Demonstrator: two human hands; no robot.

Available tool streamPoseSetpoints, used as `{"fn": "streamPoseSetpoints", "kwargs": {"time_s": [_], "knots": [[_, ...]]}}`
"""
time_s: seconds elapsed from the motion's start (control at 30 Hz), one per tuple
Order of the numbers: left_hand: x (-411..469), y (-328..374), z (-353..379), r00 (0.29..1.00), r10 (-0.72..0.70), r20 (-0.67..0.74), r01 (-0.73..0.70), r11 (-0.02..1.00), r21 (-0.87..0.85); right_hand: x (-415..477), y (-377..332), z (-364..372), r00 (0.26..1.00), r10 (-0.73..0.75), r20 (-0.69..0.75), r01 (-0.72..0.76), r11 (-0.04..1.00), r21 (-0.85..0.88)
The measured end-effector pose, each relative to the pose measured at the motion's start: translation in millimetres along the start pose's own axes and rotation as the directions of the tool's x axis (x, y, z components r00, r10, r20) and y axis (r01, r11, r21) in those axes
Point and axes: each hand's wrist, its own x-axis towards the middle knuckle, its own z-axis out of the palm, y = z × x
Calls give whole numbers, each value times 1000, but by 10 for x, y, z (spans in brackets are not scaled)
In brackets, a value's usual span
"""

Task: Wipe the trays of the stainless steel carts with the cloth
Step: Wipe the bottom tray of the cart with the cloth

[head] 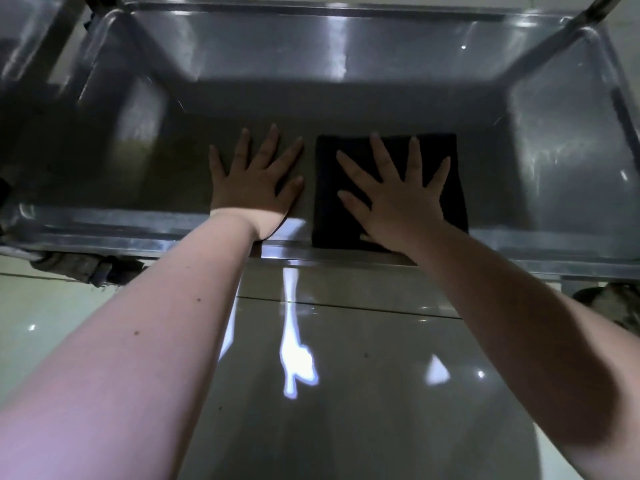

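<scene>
My right hand [394, 199] lies flat on the folded dark cloth [329, 220], fingers straight and spread wide, palm pressing down; nothing is pinched or gripped. The cloth sits on the floor of the tray [138, 233], right of centre, with its near edge riding up against the near wall. My left hand [254, 188] rests flat on bare steel just beside the cloth, not touching it, fingers likewise straight and apart. To wipe well from here, I judge that pressure should come evenly through the whole right palm, so that the cloth stays folded and slides as one pad. Work in straight overlapping strokes toward the far wall, then out to each side wall and into the rounded corners. The left hand should only brace; lift it before the cloth reaches that patch, so no area is skipped.
</scene>
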Motion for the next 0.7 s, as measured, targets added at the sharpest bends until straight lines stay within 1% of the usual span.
{"fn": "streamPoseSetpoints", "kwargs": {"time_s": [0.07,0.1,0.13,0.17,0.23,0.3,0.33,0.37,0.4,0.47,0.53,0.6,0.63,0.7], "knots": [[-9,4,-9,1000,1,1,-1,1000,-6,-181,234,6,1000,2,-14,-2,1000,-29],[-13,6,-14,1000,-1,1,1,1000,-11,-191,435,-34,998,58,-21,-58,998,-32],[-14,10,-15,1000,-1,3,1,1000,-15,-179,656,-82,988,153,-20,-153,988,-24],[-12,27,-11,1000,1,3,-1,1000,-17,-160,863,-131,964,267,-16,-267,964,-9],[-5,62,-2,1000,2,1,-2,1000,-10,-87,1080,-196,883,468,-20,-467,883,38],[-2,76,-1,1000,1,-4,-1,1000,-1,60,948,-217,809,587,-39,-581,807,102],[-3,75,-2,1000,2,-9,-2,1000,2,176,780,-228,802,596,-36,-588,799,123],[-9,71,-2,1000,2,-15,-2,1000,5,309,568,-232,826,564,-28,-556,821,125],[-14,66,-1,1000,2,-20,-1,1000,12,441,324,-230,866,499,-18,-494,862,112],[-10,50,1,1000,-20,-24,21,999,29,641,-180,-218,945,327,-14,-325,942,81],[-7,28,-3,997,-77,-18,78,996,44,728,-520,-204,984,177,-19,-175,982,71],[0,28,-10,995,-101,-6,101,994,51,739,-467,-201,994,107,-17,-106,992,63],[-3,33,-12,995,-98,3,98,994,45,710,-301,-210,994,108,-27,-107,993,47],[-13,44,-12,996,-94,5,94,995,24,611,191,-243,982,182,-47,-182,983,14]]}}
